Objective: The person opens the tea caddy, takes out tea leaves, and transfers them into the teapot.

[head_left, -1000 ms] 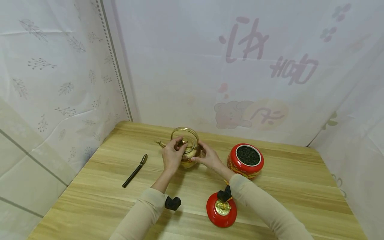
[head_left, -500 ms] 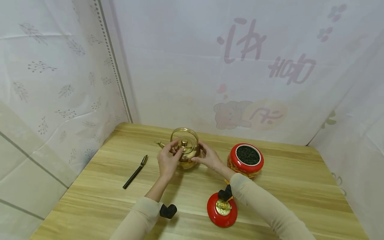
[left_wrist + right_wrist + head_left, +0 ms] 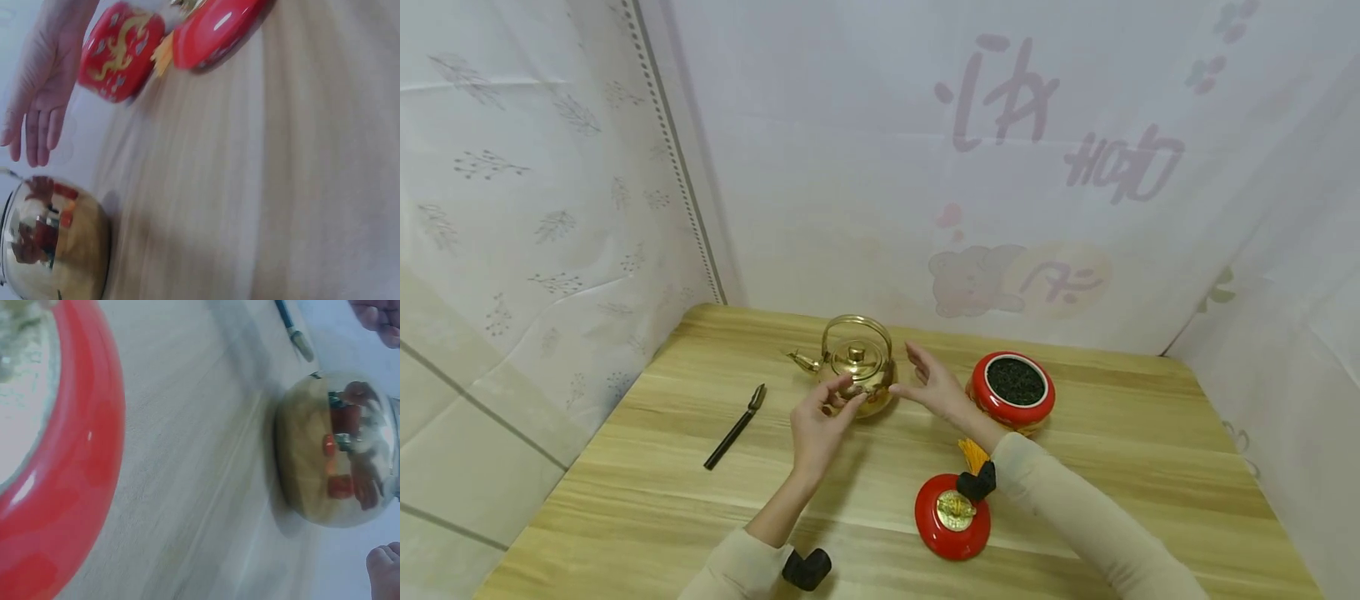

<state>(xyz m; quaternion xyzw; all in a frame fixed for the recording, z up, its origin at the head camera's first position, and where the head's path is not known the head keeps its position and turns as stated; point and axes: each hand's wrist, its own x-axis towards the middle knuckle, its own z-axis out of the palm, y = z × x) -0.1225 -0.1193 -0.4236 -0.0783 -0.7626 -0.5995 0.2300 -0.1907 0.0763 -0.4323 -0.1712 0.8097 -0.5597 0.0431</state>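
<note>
A shiny gold kettle (image 3: pixel 880 375) stands on the table with its lid on and its arched handle upright. Its spout points left. My left hand (image 3: pixel 816 429) hovers at the kettle's near left side, fingers loosely bent and nothing held. To the right of the kettle is my right hand (image 3: pixel 940 390), fingers spread with a gap from the thumb, also holding nothing. In the left wrist view, the right hand (image 3: pixel 47 81) hangs with straight fingers beside the kettle (image 3: pixel 81 244). Whether either hand touches the kettle is hard to tell.
A red jar (image 3: pixel 981 398) filled with dark tea leaves stands at the right. Its red lid (image 3: pixel 928 525), with a gold medallion and orange tassel (image 3: pixel 974 454), lies nearer the front. A dark-handled scoop (image 3: pixel 733 429) lies on the wooden table (image 3: pixel 647 467) at left.
My left hand has come off the kettle's lid knob and drawn back towards the front left. The right hand has moved slightly right, away from the kettle, its fingers opening.
</note>
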